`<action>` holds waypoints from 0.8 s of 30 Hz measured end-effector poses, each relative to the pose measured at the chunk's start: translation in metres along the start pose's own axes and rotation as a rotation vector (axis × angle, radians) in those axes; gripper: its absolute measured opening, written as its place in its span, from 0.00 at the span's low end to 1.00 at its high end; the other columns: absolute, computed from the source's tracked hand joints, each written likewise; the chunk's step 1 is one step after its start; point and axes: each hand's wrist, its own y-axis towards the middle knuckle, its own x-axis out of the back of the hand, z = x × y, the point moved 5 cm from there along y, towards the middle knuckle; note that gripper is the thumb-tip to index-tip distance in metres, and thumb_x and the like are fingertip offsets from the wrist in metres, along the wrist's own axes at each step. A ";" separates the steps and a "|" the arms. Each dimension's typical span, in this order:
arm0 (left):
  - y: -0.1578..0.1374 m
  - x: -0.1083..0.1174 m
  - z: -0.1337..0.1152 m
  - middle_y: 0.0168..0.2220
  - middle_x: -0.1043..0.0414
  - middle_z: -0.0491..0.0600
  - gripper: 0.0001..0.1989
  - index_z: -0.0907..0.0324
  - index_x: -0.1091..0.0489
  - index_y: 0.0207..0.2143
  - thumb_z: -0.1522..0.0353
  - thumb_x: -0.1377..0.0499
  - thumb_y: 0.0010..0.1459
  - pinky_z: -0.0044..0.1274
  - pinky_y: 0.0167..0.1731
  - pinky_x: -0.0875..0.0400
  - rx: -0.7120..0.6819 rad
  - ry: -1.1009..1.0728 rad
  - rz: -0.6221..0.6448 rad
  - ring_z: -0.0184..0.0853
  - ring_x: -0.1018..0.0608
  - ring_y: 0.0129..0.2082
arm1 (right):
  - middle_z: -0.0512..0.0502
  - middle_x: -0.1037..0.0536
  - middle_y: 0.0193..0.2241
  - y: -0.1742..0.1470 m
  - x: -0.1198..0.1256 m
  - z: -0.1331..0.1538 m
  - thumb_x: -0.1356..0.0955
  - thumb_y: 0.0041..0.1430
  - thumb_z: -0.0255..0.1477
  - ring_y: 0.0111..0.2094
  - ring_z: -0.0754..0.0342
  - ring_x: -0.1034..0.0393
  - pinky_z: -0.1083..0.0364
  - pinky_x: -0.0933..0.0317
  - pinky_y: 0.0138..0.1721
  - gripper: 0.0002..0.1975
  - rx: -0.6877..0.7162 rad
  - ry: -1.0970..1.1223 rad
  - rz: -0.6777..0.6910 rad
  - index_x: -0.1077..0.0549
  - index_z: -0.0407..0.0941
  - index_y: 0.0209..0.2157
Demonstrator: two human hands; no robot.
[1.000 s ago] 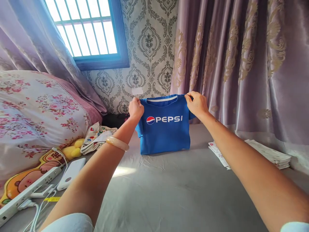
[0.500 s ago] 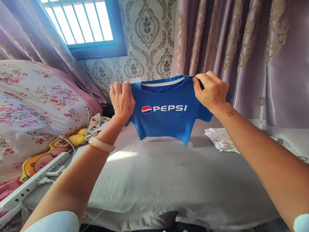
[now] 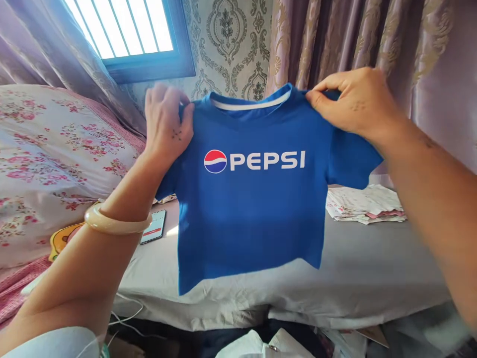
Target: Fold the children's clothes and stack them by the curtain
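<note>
A small blue T-shirt (image 3: 253,209) with a white "PEPSI" print and a round red, white and blue logo hangs upright, its front facing me. My left hand (image 3: 169,119) pinches its shoulder on the left of the neckline, and a pale bangle (image 3: 117,221) sits on that forearm. On the other side, my right hand (image 3: 354,102) grips the opposite shoulder between thumb and fingers. The shirt hangs above a grey-covered surface (image 3: 372,263), its hem uneven and lower at the left.
Beside my left forearm lies a phone (image 3: 154,226). A stack of folded printed cloths (image 3: 367,204) rests behind the shirt's right sleeve. Floral bedding (image 3: 55,169) bulges at the left, white cables (image 3: 128,315) hang below the front edge, and curtains (image 3: 357,40) hang behind.
Both hands have risen and come closer with the T-shirt, which now hangs longer and fuller in view. The phone has come into sight; the power strip is no longer visible.
</note>
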 end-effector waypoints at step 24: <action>-0.210 -0.299 0.077 0.45 0.29 0.59 0.14 0.59 0.31 0.43 0.67 0.56 0.68 0.34 0.46 0.36 0.293 0.178 0.758 0.47 0.29 0.47 | 0.42 0.24 0.51 -0.176 -0.331 -0.065 0.46 0.71 0.38 0.49 0.45 0.29 0.50 0.40 0.44 0.20 -0.217 -0.083 0.798 0.26 0.50 0.48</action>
